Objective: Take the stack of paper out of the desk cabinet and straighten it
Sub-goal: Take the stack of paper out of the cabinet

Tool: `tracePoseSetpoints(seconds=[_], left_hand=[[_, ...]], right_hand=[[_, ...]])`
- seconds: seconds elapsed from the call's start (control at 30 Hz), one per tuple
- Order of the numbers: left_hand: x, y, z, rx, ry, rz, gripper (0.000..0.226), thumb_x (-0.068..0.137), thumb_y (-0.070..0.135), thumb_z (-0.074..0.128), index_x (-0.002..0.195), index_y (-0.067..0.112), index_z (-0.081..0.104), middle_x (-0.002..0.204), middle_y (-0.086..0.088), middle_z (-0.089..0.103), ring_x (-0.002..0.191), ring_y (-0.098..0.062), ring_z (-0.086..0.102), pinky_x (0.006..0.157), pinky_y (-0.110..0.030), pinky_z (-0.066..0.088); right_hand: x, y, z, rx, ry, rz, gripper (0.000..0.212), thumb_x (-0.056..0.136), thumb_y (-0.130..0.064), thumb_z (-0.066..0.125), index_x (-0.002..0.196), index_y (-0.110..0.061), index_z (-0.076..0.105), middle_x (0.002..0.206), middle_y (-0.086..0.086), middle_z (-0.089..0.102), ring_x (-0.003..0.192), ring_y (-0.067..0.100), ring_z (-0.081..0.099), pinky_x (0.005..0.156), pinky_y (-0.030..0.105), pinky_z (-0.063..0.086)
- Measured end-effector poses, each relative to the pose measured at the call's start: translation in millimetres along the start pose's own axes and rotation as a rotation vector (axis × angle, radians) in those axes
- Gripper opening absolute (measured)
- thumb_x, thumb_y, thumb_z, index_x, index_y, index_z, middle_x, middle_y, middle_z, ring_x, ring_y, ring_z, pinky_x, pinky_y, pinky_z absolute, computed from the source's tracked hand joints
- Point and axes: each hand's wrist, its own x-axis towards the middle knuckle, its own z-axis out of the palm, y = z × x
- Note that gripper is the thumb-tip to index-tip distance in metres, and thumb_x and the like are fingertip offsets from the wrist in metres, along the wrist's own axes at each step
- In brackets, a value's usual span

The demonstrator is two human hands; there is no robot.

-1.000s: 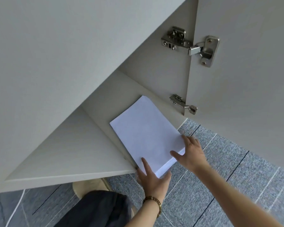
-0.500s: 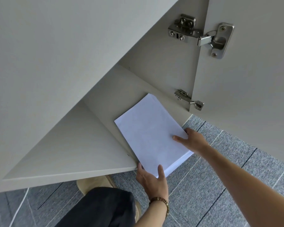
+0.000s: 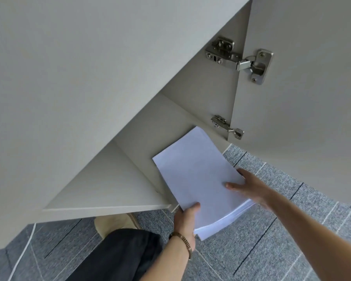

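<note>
A white stack of paper (image 3: 197, 175) lies half out of the open desk cabinet (image 3: 142, 138), its near end hanging past the cabinet floor's front edge over the carpet. The sheets at the near corner are fanned and uneven. My left hand (image 3: 185, 222) grips the stack's near left corner, thumb on top and fingers underneath. My right hand (image 3: 249, 187) holds the right edge, thumb pressed on the top sheet and fingers hidden below.
The cabinet door (image 3: 304, 98) stands open on the right, held by two metal hinges (image 3: 239, 59). A shelf board (image 3: 109, 191) juts out on the left. Grey carpet (image 3: 272, 230) lies below, with my dark trouser leg (image 3: 122, 256) and a beige shoe (image 3: 114, 222).
Both hands have closed on the stack and pulled it toward me, so more of it now hangs beyond the cabinet's front edge. The view has shifted slightly.
</note>
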Motion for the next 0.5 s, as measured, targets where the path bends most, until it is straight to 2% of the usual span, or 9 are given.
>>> tracePoseSetpoints(seconds=[0.1, 0.2, 0.33, 0.4, 0.5], left_hand=[[-17, 5, -6, 0.069, -0.042, 0.124, 0.038, 0.084, 0.006, 0.068, 0.121, 0.016, 0.063, 0.114, -0.004, 0.072, 0.107, -0.026, 0.066, 0.098, -0.05, 0.051], [-42, 19, -13, 0.175, -0.006, 0.248, 0.036, 0.087, -0.007, 0.06, 0.118, 0.01, 0.062, 0.113, -0.007, 0.072, 0.102, -0.023, 0.068, 0.091, -0.04, 0.053], [-87, 42, -30, 0.361, -0.035, 0.302, 0.03, 0.086, -0.004, 0.062, 0.112, 0.01, 0.062, 0.101, 0.0, 0.072, 0.089, -0.012, 0.067, 0.068, -0.024, 0.05], [-126, 55, -38, 0.441, -0.049, 0.318, 0.029, 0.085, -0.002, 0.064, 0.112, 0.009, 0.063, 0.103, -0.002, 0.072, 0.089, -0.017, 0.067, 0.071, -0.024, 0.048], [-190, 73, -51, 0.52, -0.104, 0.346, 0.028, 0.086, -0.001, 0.063, 0.11, 0.014, 0.063, 0.108, -0.003, 0.071, 0.096, -0.021, 0.065, 0.078, -0.026, 0.05]], right_hand=[[-26, -9, 2, 0.092, 0.01, 0.0, 0.041, 0.083, -0.021, 0.078, 0.119, -0.022, 0.057, 0.107, 0.003, 0.073, 0.091, 0.02, 0.072, 0.071, 0.029, 0.058], [-55, -25, 6, 0.088, 0.033, -0.044, 0.043, 0.083, -0.019, 0.079, 0.121, -0.018, 0.058, 0.102, 0.005, 0.075, 0.08, 0.016, 0.075, 0.064, 0.027, 0.061], [-112, -50, 10, -0.019, 0.105, -0.067, 0.058, 0.068, -0.041, 0.081, 0.119, -0.023, 0.061, 0.102, 0.003, 0.076, 0.087, 0.022, 0.075, 0.08, 0.046, 0.062], [-146, -65, 13, -0.094, 0.131, -0.092, 0.059, 0.069, -0.044, 0.077, 0.122, -0.024, 0.06, 0.103, 0.001, 0.075, 0.091, 0.022, 0.073, 0.082, 0.047, 0.061], [-209, -94, 15, -0.13, 0.154, -0.115, 0.043, 0.081, -0.033, 0.074, 0.119, -0.02, 0.057, 0.104, 0.002, 0.072, 0.093, 0.023, 0.07, 0.084, 0.046, 0.059]])
